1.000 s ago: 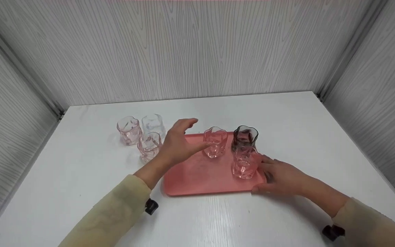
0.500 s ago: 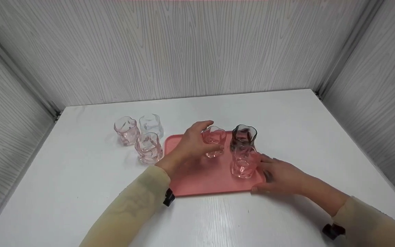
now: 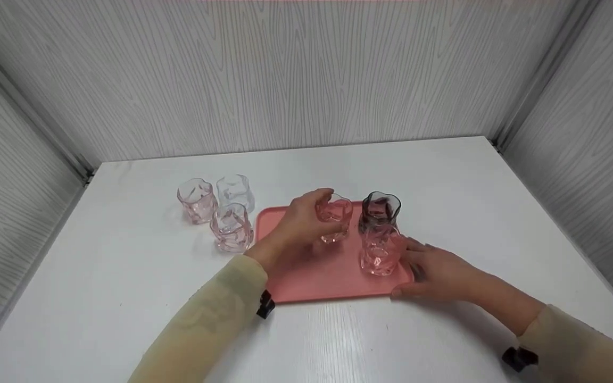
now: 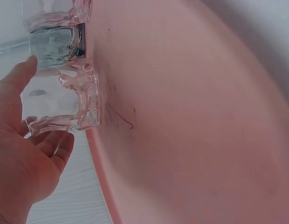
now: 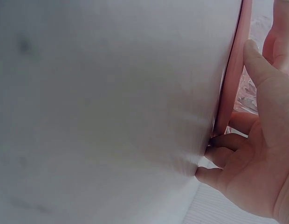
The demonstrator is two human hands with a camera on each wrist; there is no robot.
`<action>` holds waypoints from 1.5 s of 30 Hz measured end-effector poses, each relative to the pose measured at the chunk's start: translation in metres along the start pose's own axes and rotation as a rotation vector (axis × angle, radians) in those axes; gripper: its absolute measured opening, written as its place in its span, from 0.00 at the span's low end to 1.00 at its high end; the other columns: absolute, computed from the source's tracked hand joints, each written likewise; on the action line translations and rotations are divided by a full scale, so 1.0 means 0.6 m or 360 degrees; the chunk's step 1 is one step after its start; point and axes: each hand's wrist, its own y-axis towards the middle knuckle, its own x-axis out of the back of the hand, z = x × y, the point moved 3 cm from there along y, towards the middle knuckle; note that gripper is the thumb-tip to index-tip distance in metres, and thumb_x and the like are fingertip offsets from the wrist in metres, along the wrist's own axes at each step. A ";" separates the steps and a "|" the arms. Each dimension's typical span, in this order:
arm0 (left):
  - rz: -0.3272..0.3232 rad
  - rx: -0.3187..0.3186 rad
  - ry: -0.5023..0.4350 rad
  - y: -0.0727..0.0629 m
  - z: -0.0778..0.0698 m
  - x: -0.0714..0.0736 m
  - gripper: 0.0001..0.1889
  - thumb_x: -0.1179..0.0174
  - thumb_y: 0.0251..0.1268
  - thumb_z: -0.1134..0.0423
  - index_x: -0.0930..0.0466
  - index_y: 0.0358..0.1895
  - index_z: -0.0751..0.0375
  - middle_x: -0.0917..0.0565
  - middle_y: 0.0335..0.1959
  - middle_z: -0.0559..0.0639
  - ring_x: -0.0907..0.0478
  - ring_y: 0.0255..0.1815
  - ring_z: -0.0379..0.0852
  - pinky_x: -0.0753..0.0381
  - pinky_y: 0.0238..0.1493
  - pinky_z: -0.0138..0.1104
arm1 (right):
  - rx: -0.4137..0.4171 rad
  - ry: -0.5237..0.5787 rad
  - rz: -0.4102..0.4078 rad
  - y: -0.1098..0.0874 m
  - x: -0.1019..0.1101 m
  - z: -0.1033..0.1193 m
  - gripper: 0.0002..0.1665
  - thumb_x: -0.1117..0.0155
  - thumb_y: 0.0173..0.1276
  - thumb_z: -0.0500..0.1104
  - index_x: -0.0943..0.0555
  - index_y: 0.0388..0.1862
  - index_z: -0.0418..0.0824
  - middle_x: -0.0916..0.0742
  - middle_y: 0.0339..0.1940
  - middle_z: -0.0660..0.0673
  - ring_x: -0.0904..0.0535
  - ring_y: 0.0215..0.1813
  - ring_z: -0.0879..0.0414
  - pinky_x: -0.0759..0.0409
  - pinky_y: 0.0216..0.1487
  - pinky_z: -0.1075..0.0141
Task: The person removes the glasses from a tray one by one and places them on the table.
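Observation:
My left hand (image 3: 300, 222) has its thumb and fingers around a see-through wavy glass (image 3: 340, 210) that stands upright on the pink tray (image 3: 322, 279). In the left wrist view the thumb lies on one side of this glass (image 4: 53, 100) and the fingers on the other. My right hand (image 3: 442, 274) grips the tray's near right corner, thumb at the front edge and fingers along the right side. Close to those fingers stands another see-through glass (image 3: 378, 258), with a smoky dark glass (image 3: 381, 208) behind it on the tray.
Left of the tray, a cluster of wavy glasses stands on the white table (image 3: 99, 266): a pink glass (image 3: 197, 202), a nearer pink glass (image 3: 232, 229) and a clear glass (image 3: 235, 191). Grey wood-grain panels (image 3: 285, 74) enclose the back and sides.
My left hand has moved right from beside the tray's left edge and closed around the see-through glass. The right hand has stayed at the tray's corner.

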 end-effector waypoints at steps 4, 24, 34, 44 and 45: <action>-0.0016 -0.0008 0.0000 -0.002 -0.001 0.000 0.45 0.21 0.61 0.57 0.33 0.81 0.58 0.26 0.77 0.57 0.30 0.77 0.50 0.32 0.77 0.39 | -0.0002 -0.0010 0.0001 0.000 0.001 0.001 0.60 0.35 0.62 0.82 0.25 0.78 0.41 0.30 0.81 0.34 0.34 0.80 0.32 0.31 0.74 0.36; -0.0114 -0.0035 0.0023 -0.042 -0.028 0.032 0.43 0.19 0.58 0.54 0.28 0.78 0.54 0.20 0.71 0.53 0.24 0.71 0.48 0.26 0.72 0.39 | 0.0045 0.0009 -0.0036 0.001 -0.001 -0.003 0.56 0.34 0.62 0.81 0.21 0.74 0.41 0.29 0.80 0.33 0.34 0.79 0.32 0.29 0.73 0.37; -0.0255 -0.0105 0.0010 -0.074 -0.044 0.084 0.42 0.18 0.55 0.55 0.24 0.75 0.61 0.15 0.63 0.56 0.17 0.58 0.51 0.19 0.62 0.40 | 0.0075 0.0018 -0.0048 0.001 -0.003 -0.003 0.56 0.34 0.64 0.79 0.22 0.75 0.39 0.30 0.81 0.33 0.32 0.78 0.31 0.28 0.72 0.37; -0.0345 -0.0136 0.0106 -0.109 -0.061 0.146 0.42 0.19 0.57 0.51 0.24 0.75 0.58 0.14 0.62 0.52 0.18 0.56 0.52 0.18 0.54 0.42 | 0.0059 0.0015 -0.0039 0.000 -0.001 -0.002 0.56 0.35 0.64 0.80 0.22 0.75 0.40 0.31 0.82 0.34 0.30 0.77 0.31 0.30 0.73 0.37; -0.0354 -0.0140 0.0117 -0.113 -0.063 0.153 0.42 0.19 0.57 0.51 0.24 0.75 0.58 0.14 0.62 0.52 0.19 0.56 0.51 0.18 0.54 0.42 | 0.0058 0.0014 -0.0037 0.000 -0.001 -0.001 0.56 0.35 0.64 0.80 0.22 0.75 0.40 0.31 0.82 0.34 0.30 0.76 0.31 0.29 0.73 0.37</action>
